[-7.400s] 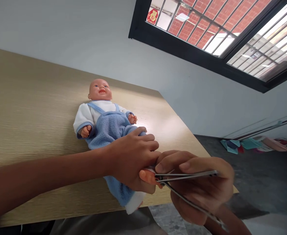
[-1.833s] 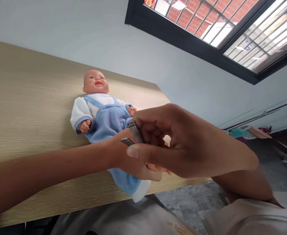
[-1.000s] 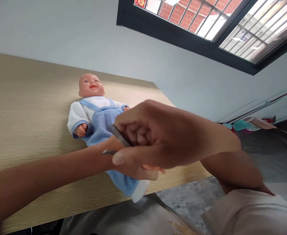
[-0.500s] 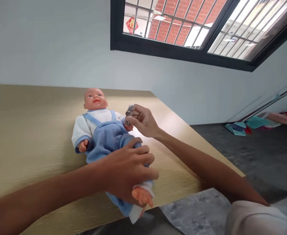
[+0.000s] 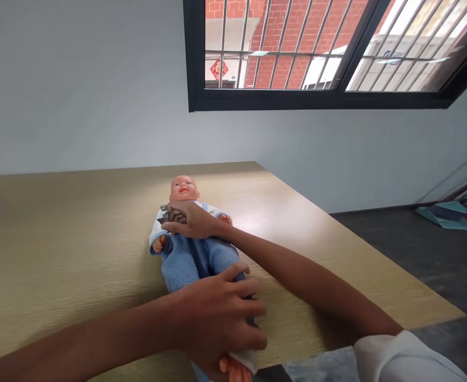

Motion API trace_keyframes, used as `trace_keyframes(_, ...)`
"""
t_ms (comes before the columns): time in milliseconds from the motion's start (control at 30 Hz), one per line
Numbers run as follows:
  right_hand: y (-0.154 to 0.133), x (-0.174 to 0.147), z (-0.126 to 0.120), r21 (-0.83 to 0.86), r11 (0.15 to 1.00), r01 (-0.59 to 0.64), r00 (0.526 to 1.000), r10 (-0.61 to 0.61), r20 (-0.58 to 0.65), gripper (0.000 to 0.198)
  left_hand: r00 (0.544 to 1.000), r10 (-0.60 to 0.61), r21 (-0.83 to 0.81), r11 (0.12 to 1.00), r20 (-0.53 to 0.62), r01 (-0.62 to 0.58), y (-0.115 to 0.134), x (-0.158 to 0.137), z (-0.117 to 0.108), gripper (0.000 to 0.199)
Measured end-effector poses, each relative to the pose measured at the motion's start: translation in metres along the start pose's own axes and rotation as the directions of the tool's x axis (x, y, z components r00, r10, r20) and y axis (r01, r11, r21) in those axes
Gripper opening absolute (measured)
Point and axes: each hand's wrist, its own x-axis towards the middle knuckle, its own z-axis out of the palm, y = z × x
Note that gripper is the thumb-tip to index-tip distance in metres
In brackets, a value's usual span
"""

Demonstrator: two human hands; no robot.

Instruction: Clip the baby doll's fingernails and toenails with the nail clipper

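Observation:
A baby doll [image 5: 181, 260] in blue overalls and a white top lies on its back on the table, head away from me. My left hand [image 5: 225, 313] is wrapped over its lower leg, just above the bare foot [image 5: 235, 369]. Over the doll's chest, my right hand [image 5: 189, 220] is closed on a small silver nail clipper [image 5: 164, 212], partly hidden by the fingers. The clipper is above the doll's sleeve, a short way from the doll's hand [image 5: 160, 244] on the left. The doll's other hand [image 5: 225, 218] lies beyond my right wrist.
The light wooden table [image 5: 78, 233] meets a pale wall [image 5: 98, 95] at the back; its right edge drops to a dark floor [image 5: 396, 244]. A barred window [image 5: 277, 98] is above. Coloured items [image 5: 448, 215] lie on the floor at far right.
My right hand has moved left with the nail clipper, from the doll's hand on the right to over its chest. My left hand stays on the leg. The view has shifted.

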Motion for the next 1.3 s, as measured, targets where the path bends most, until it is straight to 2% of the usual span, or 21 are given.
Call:
trace_keyframes(100, 0.001, -0.002, 0.004, -0.153, 0.988, 0.020, 0.998, -0.029, -0.061, 0.027, 1.000, 0.007, 0.025, 1.000, -0.005, -0.007, 0.009, 0.002, 0.007, 0.028)
trace_keyframes(233, -0.002, -0.004, 0.008, -0.247, 0.967, 0.069, 0.998, -0.069, 0.010, 0.024, 0.999, -0.038, 0.002, 0.999, -0.033, 0.038, 0.019, 0.002, 0.010, 0.031)
trace_keyframes(500, -0.002, -0.005, 0.010, -0.285, 0.956, 0.073, 0.997, -0.076, -0.002, 0.025, 0.978, -0.195, 0.000, 0.981, 0.071, 0.195, 0.034, 0.009, 0.004, 0.029)
trace_keyframes(633, -0.002, -0.004, 0.011, -0.281, 0.957, 0.071, 0.997, -0.079, -0.017, 0.031, 0.970, -0.222, 0.012, 0.975, 0.099, 0.222, 0.036, 0.010, 0.003, 0.038)
trace_keyframes(700, -0.002, -0.005, 0.011, -0.277, 0.959, 0.065, 0.997, -0.072, -0.014, 0.033, 0.971, -0.220, -0.008, 0.975, 0.093, 0.222, 0.034, 0.009, 0.003, 0.043)
trace_keyframes(900, -0.004, -0.007, 0.008, -0.299, 0.948, 0.107, 0.994, -0.098, 0.044, 0.031, 0.991, -0.092, -0.144, 0.984, 0.099, 0.106, 0.021, 0.005, 0.003, 0.044)
trace_keyframes(1033, -0.006, -0.008, 0.006, -0.337, 0.934, 0.115, 0.992, -0.091, 0.087, 0.027, 0.979, -0.184, -0.063, 0.980, 0.092, 0.190, 0.029, 0.005, 0.005, 0.048)
trace_keyframes(1167, -0.007, -0.007, 0.008, -0.366, 0.927, 0.075, 0.996, -0.051, 0.075, 0.025, 0.943, -0.326, 0.083, 0.944, 0.072, 0.320, 0.045, 0.007, 0.012, 0.065)
trace_keyframes(1233, -0.008, -0.007, 0.009, -0.370, 0.928, 0.043, 0.998, -0.022, 0.059, 0.022, 0.937, -0.339, 0.105, 0.938, 0.088, 0.330, 0.050, 0.009, 0.016, 0.069)
trace_keyframes(1300, -0.010, -0.006, 0.009, -0.365, 0.931, 0.011, 0.998, 0.010, 0.056, 0.021, 0.936, -0.339, 0.105, 0.939, 0.097, 0.329, 0.050, 0.010, 0.019, 0.063)
